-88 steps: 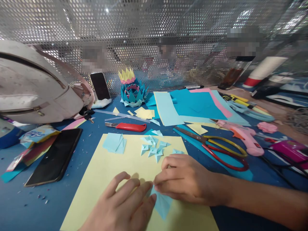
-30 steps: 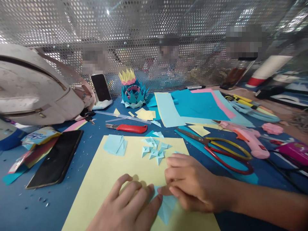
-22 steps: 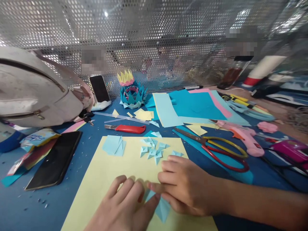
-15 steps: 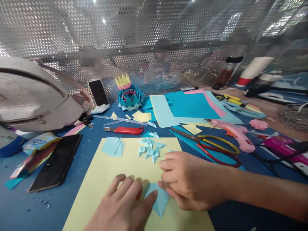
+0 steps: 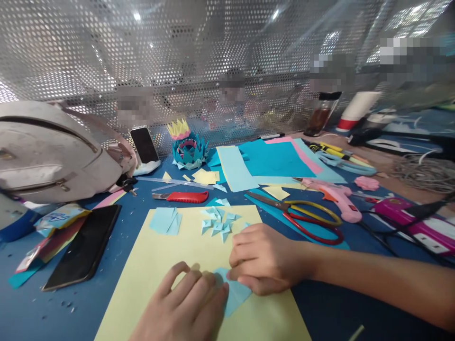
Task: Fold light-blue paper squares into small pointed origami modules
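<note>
A small light blue piece of folded paper (image 5: 235,297) lies on a pale yellow sheet (image 5: 135,274), partly covered by my fingers. My left hand (image 5: 188,300) has its fingers bent, with the thumb and forefinger pinching the paper's left side. From the right, my right hand (image 5: 263,263) closes its thumb and curled fingers on the upper right edge of the same piece. Just beyond, several little folded light blue points (image 5: 218,222) are clustered on the sheet. To their left sits a loose stack of light blue paper squares (image 5: 166,220).
Past the sheet lie a red utility knife (image 5: 188,196), scissors (image 5: 302,213), a pink glue gun (image 5: 336,196) and coloured paper (image 5: 280,158). A layered paper flower (image 5: 189,150) stands behind. At left are a dark phone (image 5: 85,251) and a pale backpack (image 5: 53,156); a magenta power strip (image 5: 408,220) lies right.
My right hand has shifted slightly up and left along the folded paper, its thumb now lying over the edge. The paper has turned a little. The camera view has shifted slightly.
</note>
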Motion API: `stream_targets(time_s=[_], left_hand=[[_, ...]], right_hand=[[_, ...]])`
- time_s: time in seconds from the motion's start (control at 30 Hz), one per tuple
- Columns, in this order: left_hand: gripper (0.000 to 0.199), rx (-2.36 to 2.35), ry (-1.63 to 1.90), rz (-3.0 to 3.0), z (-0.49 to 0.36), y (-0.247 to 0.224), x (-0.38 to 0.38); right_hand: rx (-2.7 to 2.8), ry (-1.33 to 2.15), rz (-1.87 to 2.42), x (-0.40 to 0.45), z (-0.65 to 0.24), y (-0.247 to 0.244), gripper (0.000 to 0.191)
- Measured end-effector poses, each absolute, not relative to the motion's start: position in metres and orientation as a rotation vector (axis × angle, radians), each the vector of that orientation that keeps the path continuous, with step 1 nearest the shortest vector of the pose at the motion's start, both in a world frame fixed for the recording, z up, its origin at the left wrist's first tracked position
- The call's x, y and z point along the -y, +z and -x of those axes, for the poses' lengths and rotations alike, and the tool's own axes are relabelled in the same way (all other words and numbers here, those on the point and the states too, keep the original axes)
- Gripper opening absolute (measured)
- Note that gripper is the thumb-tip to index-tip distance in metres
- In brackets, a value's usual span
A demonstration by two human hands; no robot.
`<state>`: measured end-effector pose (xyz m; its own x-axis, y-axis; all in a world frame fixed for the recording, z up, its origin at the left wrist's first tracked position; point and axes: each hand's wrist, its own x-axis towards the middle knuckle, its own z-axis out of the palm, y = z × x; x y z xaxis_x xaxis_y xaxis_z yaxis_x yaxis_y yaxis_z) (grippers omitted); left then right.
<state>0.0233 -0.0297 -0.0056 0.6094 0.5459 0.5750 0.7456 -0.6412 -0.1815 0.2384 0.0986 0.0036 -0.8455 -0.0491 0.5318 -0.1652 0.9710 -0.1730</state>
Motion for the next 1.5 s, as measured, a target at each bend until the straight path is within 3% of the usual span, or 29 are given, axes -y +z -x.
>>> stream_targets(time_s=[0.17, 0.33, 0.47, 0.6, 0.7, 0.9, 1.13, 1.27, 1.5], left_hand=[[0.040, 1.077, -0.978, 2.292, -0.025, -0.014, 0.027], [0.027, 0.922, -0.675, 2.601, -0.014, -0.003, 0.026], [0.027, 0.961, -0.722, 2.621, -0.012, -0.004, 0.025], [0.032, 1.065, -1.074, 2.360, -0.018, -0.024, 0.028], [0.024, 1.064, -0.958, 2.456, -0.019, -0.031, 0.030], [0.035, 1.051, -0.906, 2.555, -0.020, -0.018, 0.029], [0.024, 1.031, -0.813, 2.700, -0.010, -0.003, 0.026], [0.028, 1.061, -0.678, 2.796, -0.005, 0.001, 0.027], [0.030, 1.095, -0.661, 2.704, -0.003, -0.008, 0.032]], right_hand=[[2.536, 0.366, -0.194, -0.100, -0.238, 0.002, 0.032], [2.551, 0.439, -0.220, -0.100, -0.239, -0.001, 0.026], [2.534, 0.481, -0.238, -0.100, -0.239, -0.002, 0.024], [2.526, 0.473, -0.233, -0.101, -0.238, -0.001, 0.024], [2.526, 0.479, -0.233, -0.101, -0.238, -0.001, 0.025], [2.517, 0.467, -0.229, -0.101, -0.238, -0.001, 0.026], [2.559, 0.325, -0.131, -0.101, -0.239, -0.001, 0.022], [2.636, 0.222, -0.106, -0.101, -0.241, -0.003, 0.021], [2.637, 0.142, -0.009, -0.100, -0.238, -0.004, 0.031]])
